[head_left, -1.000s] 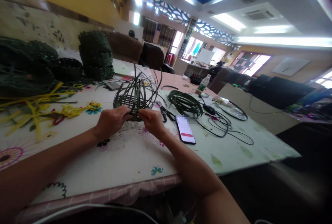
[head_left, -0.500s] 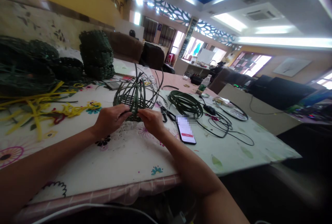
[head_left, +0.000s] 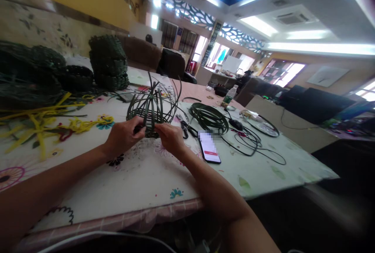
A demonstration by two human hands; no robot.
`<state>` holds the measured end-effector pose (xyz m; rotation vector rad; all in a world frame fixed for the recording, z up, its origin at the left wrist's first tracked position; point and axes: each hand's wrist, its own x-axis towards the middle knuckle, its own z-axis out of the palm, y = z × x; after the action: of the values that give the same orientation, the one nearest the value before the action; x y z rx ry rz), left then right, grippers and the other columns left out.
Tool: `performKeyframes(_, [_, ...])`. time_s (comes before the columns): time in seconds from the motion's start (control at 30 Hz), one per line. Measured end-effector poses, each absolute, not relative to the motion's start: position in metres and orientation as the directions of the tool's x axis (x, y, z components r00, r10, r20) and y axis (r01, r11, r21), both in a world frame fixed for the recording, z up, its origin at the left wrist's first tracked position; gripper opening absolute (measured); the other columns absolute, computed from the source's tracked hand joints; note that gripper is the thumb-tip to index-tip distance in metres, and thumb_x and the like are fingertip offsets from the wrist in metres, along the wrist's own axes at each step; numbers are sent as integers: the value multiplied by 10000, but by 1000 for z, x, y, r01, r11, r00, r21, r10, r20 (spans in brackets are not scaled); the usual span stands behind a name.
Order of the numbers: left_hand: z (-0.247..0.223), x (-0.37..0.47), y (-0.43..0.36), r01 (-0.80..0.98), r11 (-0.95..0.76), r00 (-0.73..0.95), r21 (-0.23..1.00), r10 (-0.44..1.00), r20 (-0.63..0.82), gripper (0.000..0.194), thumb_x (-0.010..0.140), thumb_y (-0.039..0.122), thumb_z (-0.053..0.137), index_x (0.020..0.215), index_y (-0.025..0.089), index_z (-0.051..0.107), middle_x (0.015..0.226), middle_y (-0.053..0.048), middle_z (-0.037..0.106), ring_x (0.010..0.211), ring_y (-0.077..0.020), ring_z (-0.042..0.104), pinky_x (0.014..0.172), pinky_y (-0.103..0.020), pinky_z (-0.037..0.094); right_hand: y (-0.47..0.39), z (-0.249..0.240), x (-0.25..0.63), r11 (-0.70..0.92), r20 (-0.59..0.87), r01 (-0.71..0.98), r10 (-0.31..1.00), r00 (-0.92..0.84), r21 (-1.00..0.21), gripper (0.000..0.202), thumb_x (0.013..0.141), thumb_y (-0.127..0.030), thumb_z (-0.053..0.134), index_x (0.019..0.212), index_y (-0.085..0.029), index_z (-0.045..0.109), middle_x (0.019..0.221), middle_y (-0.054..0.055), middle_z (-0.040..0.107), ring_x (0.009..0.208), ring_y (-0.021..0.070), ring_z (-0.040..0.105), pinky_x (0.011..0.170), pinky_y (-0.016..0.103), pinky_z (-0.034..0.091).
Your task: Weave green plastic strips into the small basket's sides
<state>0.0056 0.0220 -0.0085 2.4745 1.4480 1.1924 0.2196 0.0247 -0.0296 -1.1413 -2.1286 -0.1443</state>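
Observation:
A partly woven dark green basket (head_left: 152,114) stands on the flowered tablecloth, its long loose strips arching up and inward. My left hand (head_left: 125,133) is closed on the near left of its side, thumb and fingers pinching the weave. Against the near right side, my right hand (head_left: 170,136) pinches a strip of the same basket between thumb and forefinger. The fingertips of both hands are close together, and the strip ends under them are partly hidden. Just right of my right hand lie black-handled pliers (head_left: 185,128).
A coil of green strip (head_left: 208,117), a lit phone (head_left: 209,147), a black cable (head_left: 252,143) and a bottle (head_left: 230,95) are on the right. Yellow strips (head_left: 38,118) and stacked dark green baskets (head_left: 108,63) occupy the left. The table's front edge (head_left: 125,221) is near me.
My left thumb and fingers have shifted slightly left, uncovering more of the basket's near side. The right hand keeps its pinch almost unchanged. Loose strips on top have swayed a little left.

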Motion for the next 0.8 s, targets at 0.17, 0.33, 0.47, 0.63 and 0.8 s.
performKeyframes(0.17, [1, 7, 19, 719, -507, 254, 476, 829, 499, 198, 864, 397, 560, 909, 223, 642, 749, -13, 719, 618, -166, 605, 599, -273, 382, 26, -30, 220, 624, 633, 745, 680, -369, -236, 203, 1041, -258, 586, 1083, -212, 779, 946, 53, 812, 855, 148, 749, 731, 217, 491])
performKeyframes(0.33, [6, 5, 19, 671, -497, 261, 550, 853, 452, 334, 863, 548, 610, 801, 220, 594, 691, 0, 683, 623, -170, 602, 600, -271, 367, 26, -32, 219, 650, 648, 726, 656, -388, -223, 216, 1044, -256, 575, 1073, -213, 785, 910, 42, 807, 809, 135, 735, 712, 210, 491])
performKeyframes(0.47, [9, 5, 17, 658, -492, 268, 571, 861, 432, 323, 875, 536, 591, 848, 218, 637, 688, 7, 677, 617, -167, 597, 610, -269, 362, 27, -34, 219, 660, 670, 725, 630, -391, -198, 216, 1041, -247, 580, 1083, -201, 788, 898, 49, 799, 790, 135, 732, 700, 212, 492])
performKeyframes(0.63, [9, 5, 17, 631, -471, 290, 617, 880, 375, 366, 891, 546, 578, 737, 215, 607, 592, 23, 606, 577, -158, 576, 610, -265, 360, 29, -38, 220, 670, 705, 718, 602, -376, -188, 200, 1041, -273, 596, 1096, -204, 776, 916, 56, 805, 809, 144, 746, 718, 218, 520])
performKeyframes(0.8, [8, 4, 18, 655, -493, 281, 572, 862, 422, 342, 895, 523, 574, 754, 216, 624, 610, 14, 618, 585, -163, 568, 615, -273, 347, 30, -38, 221, 689, 773, 702, 541, -332, -181, 211, 1049, -311, 574, 1129, -184, 722, 946, 63, 803, 814, 153, 744, 748, 240, 545])
